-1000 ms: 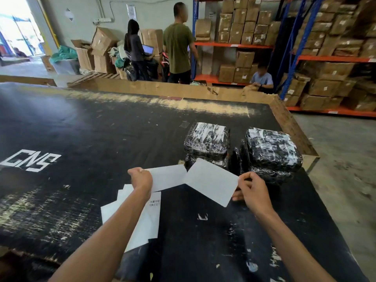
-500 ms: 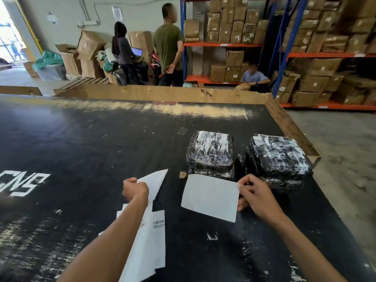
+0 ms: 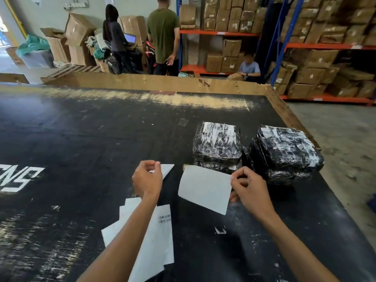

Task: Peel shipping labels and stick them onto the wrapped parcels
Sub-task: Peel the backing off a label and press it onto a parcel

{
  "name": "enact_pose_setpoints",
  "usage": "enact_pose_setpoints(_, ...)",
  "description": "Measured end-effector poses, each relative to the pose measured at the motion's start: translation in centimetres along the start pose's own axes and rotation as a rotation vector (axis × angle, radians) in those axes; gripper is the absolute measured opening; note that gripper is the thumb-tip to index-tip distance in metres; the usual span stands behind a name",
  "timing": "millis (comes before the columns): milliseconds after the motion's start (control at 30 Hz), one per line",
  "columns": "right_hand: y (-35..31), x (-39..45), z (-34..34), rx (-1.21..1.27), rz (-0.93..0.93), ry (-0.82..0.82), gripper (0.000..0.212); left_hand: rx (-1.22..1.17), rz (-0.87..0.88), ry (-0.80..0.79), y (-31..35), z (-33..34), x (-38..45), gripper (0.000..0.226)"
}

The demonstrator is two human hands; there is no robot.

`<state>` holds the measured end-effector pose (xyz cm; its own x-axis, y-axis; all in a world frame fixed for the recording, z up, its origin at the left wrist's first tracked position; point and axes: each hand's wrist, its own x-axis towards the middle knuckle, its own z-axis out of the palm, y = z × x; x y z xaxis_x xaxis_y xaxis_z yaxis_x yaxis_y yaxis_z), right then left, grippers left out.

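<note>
While the right hand (image 3: 247, 188) pinches a label's (image 3: 204, 189) edge, the left hand (image 3: 147, 180) pinches backing (image 3: 167, 168).

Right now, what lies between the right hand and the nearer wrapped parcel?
Nothing. In the head view, only bare black table separates the right hand, which pinches the peeled label, from the nearer wrapped parcel.

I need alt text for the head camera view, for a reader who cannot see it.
The right hand pinches a peeled white label while the left hand holds its backing sheet, above a black table. Two wrapped parcels wait beyond; more labels lie below.
</note>
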<state>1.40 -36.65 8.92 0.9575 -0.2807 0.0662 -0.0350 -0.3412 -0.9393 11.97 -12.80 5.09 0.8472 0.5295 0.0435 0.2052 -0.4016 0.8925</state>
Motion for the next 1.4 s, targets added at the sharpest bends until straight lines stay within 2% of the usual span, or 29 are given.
enact_pose_setpoints(133,-1.2,-1.3,0.6,-0.172,-0.283,0.073,0.014,-0.297,-0.190,-0.513,3.8,-1.1,-5.2,0.042)
enact_pose_setpoints(200,-1.3,-2.0,0.7,-0.319,-0.468,0.069,0.014,-0.344,-0.247,-0.647,4.3,-1.3,-7.0,0.044)
enact_pose_setpoints(267,-1.4,-2.8,0.7,-0.451,-0.617,0.022,0.010,-0.396,-0.263,-0.671,4.4,-1.4,-7.9,0.038)
enact_pose_setpoints(400,-1.9,-3.8,0.5,-0.677,-0.827,-0.017,0.008,-0.441,-0.269,-0.616,4.3,-1.5,-8.1,0.014)
enact_pose_setpoints(533,-2.1,-4.8,0.9,-0.752,-0.922,-0.093,0.008,-0.475,-0.222,-0.580,4.6,-1.8,-8.3,0.013)
enact_pose_setpoints(567,-2.1,-5.2,1.0,-0.744,-0.919,-0.132,0.008,-0.469,-0.196,-0.575,4.6,-1.9,-8.4,0.012)
enact_pose_setpoints(700,-2.2,-6.6,1.1,-0.776,-0.875,-0.278,0.032,-0.488,-0.132,-0.523,4.7,-2.2,-8.2,0.013)
enact_pose_setpoints(767,-1.9,-6.8,1.1,-0.683,-0.778,-0.290,0.029,-0.472,-0.081,-0.517,5.2,-2.9,-7.7,0.012)
enact_pose_setpoints(833,-1.6,-6.1,1.1,-0.492,-0.587,-0.212,0.023,-0.459,-0.010,-0.575,6.1,-3.5,-7.5,0.013)
enact_pose_setpoints(933,-2.1,-3.5,0.5,0.024,-0.205,-0.035,0.020,-0.481,0.086,-0.670,7.6,-3.8,-7.6,0.015)
enact_pose_setpoints(1000,-2.8,-1.5,-0.5,0.196,-0.054,0.007,0.022,-0.482,0.111,-0.699,8.3,-3.5,-7.6,0.015)
enact_pose_setpoints(1133,-3.8,1.4,-2.3,0.362,0.035,-0.020,0.011,-0.503,0.117,-0.728,9.6,-2.3,-7.1,0.014)
enact_pose_setpoints(1267,-4.0,3.9,-3.4,0.426,0.042,-0.002,0.003,-0.505,0.118,-0.697,10.4,-1.0,-6.1,0.012)
enact_pose_setpoints(1400,-4.3,6.2,-4.0,0.452,0.059,-0.100,0.013,-0.424,0.167,-0.669,11.1,0.5,-5.0,0.006)
